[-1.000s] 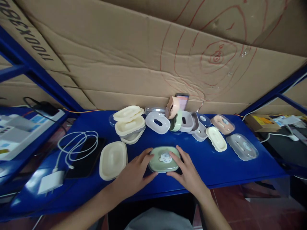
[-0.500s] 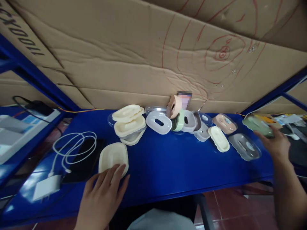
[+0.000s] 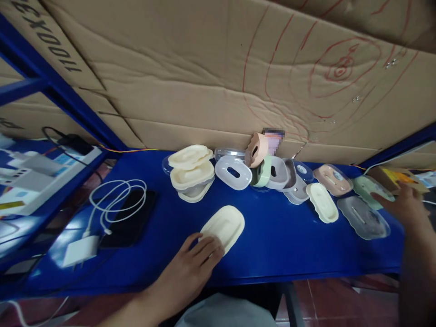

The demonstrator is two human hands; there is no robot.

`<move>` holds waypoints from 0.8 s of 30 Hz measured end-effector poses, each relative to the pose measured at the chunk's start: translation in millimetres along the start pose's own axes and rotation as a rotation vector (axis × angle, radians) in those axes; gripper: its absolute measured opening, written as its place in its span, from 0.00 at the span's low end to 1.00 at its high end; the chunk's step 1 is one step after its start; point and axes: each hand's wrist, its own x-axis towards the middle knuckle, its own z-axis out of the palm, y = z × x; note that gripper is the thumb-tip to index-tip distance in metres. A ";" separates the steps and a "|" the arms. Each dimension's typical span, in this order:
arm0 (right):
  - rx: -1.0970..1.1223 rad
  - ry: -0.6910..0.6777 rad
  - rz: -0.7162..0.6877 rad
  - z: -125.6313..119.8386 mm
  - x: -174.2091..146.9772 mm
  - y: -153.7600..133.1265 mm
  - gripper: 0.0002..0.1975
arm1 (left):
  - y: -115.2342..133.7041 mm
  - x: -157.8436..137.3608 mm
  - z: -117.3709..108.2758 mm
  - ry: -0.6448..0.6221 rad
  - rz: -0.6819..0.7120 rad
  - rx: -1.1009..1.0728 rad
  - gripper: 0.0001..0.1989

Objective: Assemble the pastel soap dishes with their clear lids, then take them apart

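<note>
My left hand [image 3: 200,259] has its fingers over the near end of a shallow cream soap dish [image 3: 228,225] and grips it at the front middle of the blue table. At the far right, my right hand [image 3: 405,204] is beside a green soap box [image 3: 369,190] with a clear cover, thumb near its edge and fingers apart. Around it are a grey soap box [image 3: 363,218], a pink soap box [image 3: 333,179] and a cream wavy-edged dish [image 3: 323,203].
Stacked cream and grey dishes [image 3: 192,172] stand back left. White, pink, green and grey slotted parts crowd the back middle, by a lilac dish [image 3: 235,179]. A white cable and charger [image 3: 81,250] lie left, with a dark phone [image 3: 136,222]. Cardboard [image 3: 170,68] walls the rear.
My left hand has carried the cream dish rightward to the front middle, and it now lies turned at a slant. The green box sits closer to the grey one; my right hand has loosened from it.
</note>
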 end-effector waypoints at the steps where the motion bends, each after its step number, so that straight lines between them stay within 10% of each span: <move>1: 0.062 -0.012 -0.049 -17.5 -10.0 -29.2 0.47 | -4.2 10.5 1.4 -0.019 0.026 -0.013 0.22; 7: 0.660 -0.212 -1.032 -86.6 -119.0 -269.5 0.13 | -34.8 74.2 18.8 -0.044 0.127 -0.052 0.05; 10: 0.629 -0.288 -1.198 -78.3 -161.6 -341.4 0.16 | -41.7 84.6 27.1 -0.017 0.134 -0.027 0.08; 24: 0.679 -0.417 -0.955 -52.3 -182.0 -358.1 0.25 | -62.5 76.2 13.6 0.104 0.178 0.068 0.14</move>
